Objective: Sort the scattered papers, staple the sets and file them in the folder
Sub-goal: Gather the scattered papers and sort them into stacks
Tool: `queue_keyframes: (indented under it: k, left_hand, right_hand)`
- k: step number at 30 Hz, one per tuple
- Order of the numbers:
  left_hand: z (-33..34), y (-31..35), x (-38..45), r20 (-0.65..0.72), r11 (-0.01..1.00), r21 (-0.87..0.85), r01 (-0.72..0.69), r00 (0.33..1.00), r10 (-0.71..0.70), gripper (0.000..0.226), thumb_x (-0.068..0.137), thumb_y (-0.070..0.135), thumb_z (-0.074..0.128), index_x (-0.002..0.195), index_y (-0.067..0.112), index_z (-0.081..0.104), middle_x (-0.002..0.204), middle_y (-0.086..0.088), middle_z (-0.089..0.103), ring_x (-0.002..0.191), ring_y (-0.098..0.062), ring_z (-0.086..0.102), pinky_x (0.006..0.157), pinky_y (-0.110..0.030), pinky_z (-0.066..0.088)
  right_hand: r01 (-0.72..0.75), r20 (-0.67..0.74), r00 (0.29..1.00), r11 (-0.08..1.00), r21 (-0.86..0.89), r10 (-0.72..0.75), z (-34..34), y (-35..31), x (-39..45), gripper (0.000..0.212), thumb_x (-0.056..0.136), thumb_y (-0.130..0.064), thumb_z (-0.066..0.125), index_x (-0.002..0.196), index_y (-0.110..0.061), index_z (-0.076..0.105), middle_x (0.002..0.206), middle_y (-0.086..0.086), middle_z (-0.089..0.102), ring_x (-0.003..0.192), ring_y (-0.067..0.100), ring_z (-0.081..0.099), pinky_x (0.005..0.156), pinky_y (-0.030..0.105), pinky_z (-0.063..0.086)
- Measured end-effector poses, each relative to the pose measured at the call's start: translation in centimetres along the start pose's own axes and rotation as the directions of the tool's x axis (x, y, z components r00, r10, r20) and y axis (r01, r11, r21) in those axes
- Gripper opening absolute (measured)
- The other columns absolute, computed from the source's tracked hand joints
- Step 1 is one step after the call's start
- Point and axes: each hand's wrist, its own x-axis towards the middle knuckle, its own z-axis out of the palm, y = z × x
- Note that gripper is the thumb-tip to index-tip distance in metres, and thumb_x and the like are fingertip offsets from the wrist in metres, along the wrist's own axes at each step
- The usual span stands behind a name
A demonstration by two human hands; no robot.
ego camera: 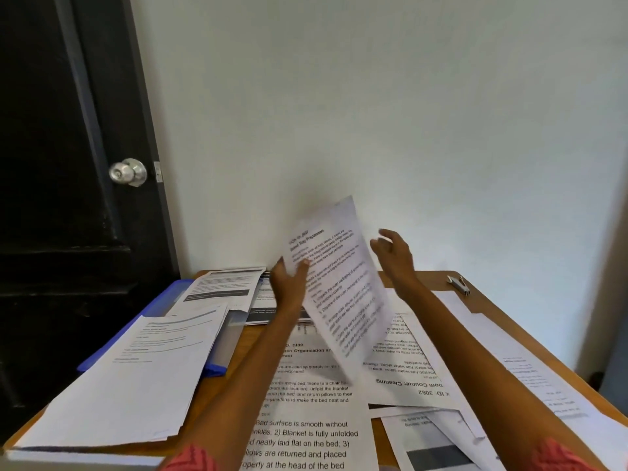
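Paper chaos on a wooden desk (438, 278) against a plain white wall (373, 96), black door (51, 147) upper left

Left hand (289, 287) pinches a blurry printed sheet (339, 283) raised mid-frame, thumb on its face; right hand (394, 254) hovers beside it, fingers loosely apart. Blue folder (170, 297) lies left under pages, small metal stapler (458, 284) upper right.
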Motion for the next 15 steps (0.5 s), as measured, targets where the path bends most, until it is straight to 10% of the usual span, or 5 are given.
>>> queue_keyframes:
  k: [3,8,15]
  left_hand:
    - [-2.3,1.2,0.9,-0.021,0.99,-0.129,0.066,0.997,-0.069,0.021,0.087,0.007,0.062,0.108,0.004,0.06,0.098,-0.011,0.064,0.079,-0.021,0.063,0.059,-0.025,0.053]
    - [-4.2,1.8,1.4,0.047,0.979,-0.171,0.114,0.993,-0.108,0.022,0.088,0.008,0.062,0.109,0.006,0.061,0.101,-0.01,0.065,0.075,-0.018,0.065,0.058,-0.028,0.056]
    - [-4.2,1.8,0.7,0.082,0.978,-0.162,0.13,0.99,-0.118,0.024,0.088,0.009,0.062,0.111,0.005,0.061,0.106,-0.014,0.066,0.077,-0.02,0.066,0.06,-0.029,0.057]
  right_hand:
    - [-0.035,0.006,0.999,0.995,-0.093,0.036,-1.9,1.7,0.3,0.052,0.09,-0.018,0.06,0.138,-0.012,0.04,0.141,0.013,0.043,0.131,0.024,0.041,0.097,0.033,0.042]
    - [-0.171,0.204,0.967,0.983,0.06,0.155,-2.9,1.7,-0.9,0.026,0.092,-0.021,0.058,0.115,-0.008,0.06,0.1,0.011,0.063,0.076,0.016,0.06,0.062,0.018,0.05]
    - [-0.176,0.374,0.92,0.977,0.122,0.119,-2.5,1.4,-2.6,0.02,0.089,-0.015,0.062,0.106,-0.005,0.065,0.086,0.002,0.073,0.075,0.012,0.069,0.063,0.022,0.054]
